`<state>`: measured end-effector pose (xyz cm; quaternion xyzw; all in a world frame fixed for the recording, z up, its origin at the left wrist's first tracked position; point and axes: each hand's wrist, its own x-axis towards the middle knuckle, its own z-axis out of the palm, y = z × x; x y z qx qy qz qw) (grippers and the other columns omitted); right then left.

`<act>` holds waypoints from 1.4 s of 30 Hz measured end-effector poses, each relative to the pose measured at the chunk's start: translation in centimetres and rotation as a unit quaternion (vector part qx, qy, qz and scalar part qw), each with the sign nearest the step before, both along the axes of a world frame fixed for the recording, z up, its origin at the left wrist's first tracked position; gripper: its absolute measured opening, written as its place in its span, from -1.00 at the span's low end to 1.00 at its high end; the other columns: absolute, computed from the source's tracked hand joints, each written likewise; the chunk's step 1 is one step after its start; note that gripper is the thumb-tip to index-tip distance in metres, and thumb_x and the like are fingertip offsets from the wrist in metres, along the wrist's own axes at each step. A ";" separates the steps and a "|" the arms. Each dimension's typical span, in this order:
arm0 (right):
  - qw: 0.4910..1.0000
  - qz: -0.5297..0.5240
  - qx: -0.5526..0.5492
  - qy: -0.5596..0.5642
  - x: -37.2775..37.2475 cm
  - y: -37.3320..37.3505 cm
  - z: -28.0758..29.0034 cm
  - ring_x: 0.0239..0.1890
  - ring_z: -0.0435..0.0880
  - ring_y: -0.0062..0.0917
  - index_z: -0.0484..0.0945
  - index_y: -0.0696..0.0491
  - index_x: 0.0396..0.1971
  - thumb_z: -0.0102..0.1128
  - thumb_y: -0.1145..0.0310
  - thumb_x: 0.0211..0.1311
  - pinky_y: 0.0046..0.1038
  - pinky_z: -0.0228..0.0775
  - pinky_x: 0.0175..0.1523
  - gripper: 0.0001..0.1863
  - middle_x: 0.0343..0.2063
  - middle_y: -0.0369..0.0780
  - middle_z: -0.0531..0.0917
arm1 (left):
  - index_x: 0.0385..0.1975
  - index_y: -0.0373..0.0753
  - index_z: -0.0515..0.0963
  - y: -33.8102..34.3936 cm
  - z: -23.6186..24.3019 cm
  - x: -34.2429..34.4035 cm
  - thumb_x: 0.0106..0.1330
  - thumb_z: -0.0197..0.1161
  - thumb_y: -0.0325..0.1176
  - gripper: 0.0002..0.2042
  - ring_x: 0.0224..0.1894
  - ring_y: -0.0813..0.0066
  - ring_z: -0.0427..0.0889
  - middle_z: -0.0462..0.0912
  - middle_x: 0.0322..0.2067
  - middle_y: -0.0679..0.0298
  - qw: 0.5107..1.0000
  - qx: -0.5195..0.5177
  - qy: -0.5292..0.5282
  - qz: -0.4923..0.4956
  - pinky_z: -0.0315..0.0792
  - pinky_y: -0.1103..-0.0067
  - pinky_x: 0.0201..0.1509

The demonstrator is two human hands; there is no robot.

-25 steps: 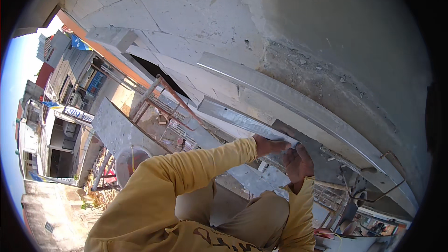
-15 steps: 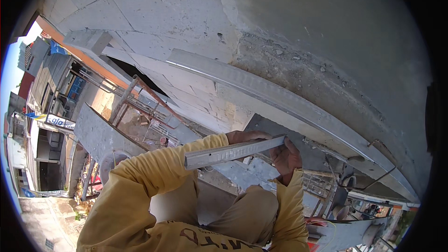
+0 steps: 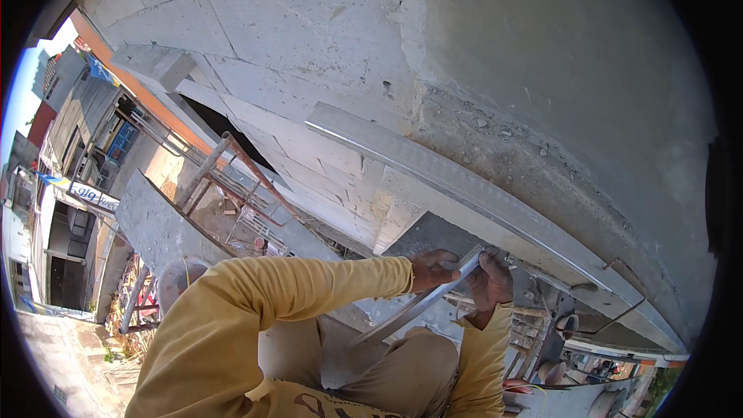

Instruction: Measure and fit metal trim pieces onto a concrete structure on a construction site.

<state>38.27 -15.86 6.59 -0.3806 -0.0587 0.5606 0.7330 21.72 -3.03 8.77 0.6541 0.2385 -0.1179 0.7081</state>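
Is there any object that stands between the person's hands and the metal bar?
Nothing visible does: the right hand holds the metal bar near its upper end, and the left hand is at its edge.

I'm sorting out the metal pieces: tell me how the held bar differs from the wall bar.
Length: the held bar looks much shorter than the wall bar.
Pose: in the picture, the held bar slopes down leftward, the wall bar down rightward.
Support: the right hand grips the held bar, with the left hand at its edge; no hand touches the wall bar, which runs along the wall.
Both are narrow, grey and shiny.
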 end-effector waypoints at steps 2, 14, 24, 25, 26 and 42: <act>0.996 -0.033 -0.052 -0.070 0.0 0.1 -0.2 -0.32 0.68 -0.41 0.50 0.08 -0.27 0.09 0.47 0.26 -0.39 0.64 -0.25 -0.92 -0.34 -0.18 0.65 | 0.24 -0.11 0.23 -1.1 -3.3 1.7 0.29 0.12 0.04 -0.42 0.03 0.15 0.53 0.53 -0.04 -0.05 0.998 0.047 -0.038 0.035 0.39 0.38 0.08; 0.816 0.217 -0.160 -0.511 -5.0 -0.5 4.4 -0.24 0.62 -0.46 0.48 0.17 -0.03 0.26 0.41 0.10 -0.47 0.48 -0.14 -0.60 -0.31 -0.13 0.61 | -0.05 -0.29 0.40 7.7 -1.2 -7.3 0.41 -0.11 0.06 -0.52 -0.32 0.53 0.52 0.54 -0.36 0.25 0.986 0.124 -0.076 0.078 0.43 0.54 -0.24; 0.704 0.085 0.136 -0.692 -10.4 4.7 21.8 -0.33 0.62 -0.38 0.56 0.14 -0.25 0.33 0.49 0.00 -0.44 0.47 -0.23 -0.73 -0.35 -0.15 0.61 | -0.25 -0.31 0.48 14.5 11.7 -18.0 0.34 0.03 0.10 -0.52 -0.46 0.45 0.61 0.58 -0.53 0.19 0.879 0.401 -0.138 0.219 0.49 0.54 -0.37; 0.664 0.046 0.148 -0.732 -10.6 5.9 22.9 -0.33 0.60 -0.37 0.56 0.14 -0.25 0.33 0.48 0.00 -0.42 0.46 -0.23 -0.74 -0.36 -0.16 0.60 | -0.25 -0.31 0.48 14.5 13.2 -17.9 0.34 0.03 0.10 -0.52 -0.46 0.45 0.61 0.58 -0.53 0.19 0.879 0.398 -0.143 0.219 0.49 0.54 -0.37; 0.622 0.008 0.162 -0.766 -10.9 7.3 23.7 -0.32 0.58 -0.36 0.57 0.14 -0.26 0.32 0.46 0.01 -0.41 0.44 -0.23 -0.75 -0.37 -0.17 0.58 | -0.26 -0.31 0.49 14.5 15.0 -18.0 0.33 0.06 0.08 -0.53 -0.48 0.40 0.63 0.60 -0.54 0.17 0.853 0.468 -0.117 0.201 0.50 0.51 -0.39; 0.499 0.010 0.073 -0.863 -12.2 15.5 22.3 -0.24 0.58 -0.29 0.56 0.14 -0.23 0.28 0.43 0.05 -0.38 0.42 -0.13 -0.75 -0.25 -0.13 0.54 | -0.34 -0.34 0.51 15.8 18.9 -17.6 0.26 0.19 -0.03 -0.60 -0.51 0.21 0.67 0.63 -0.53 0.08 0.738 0.654 -0.115 0.122 0.53 0.45 -0.43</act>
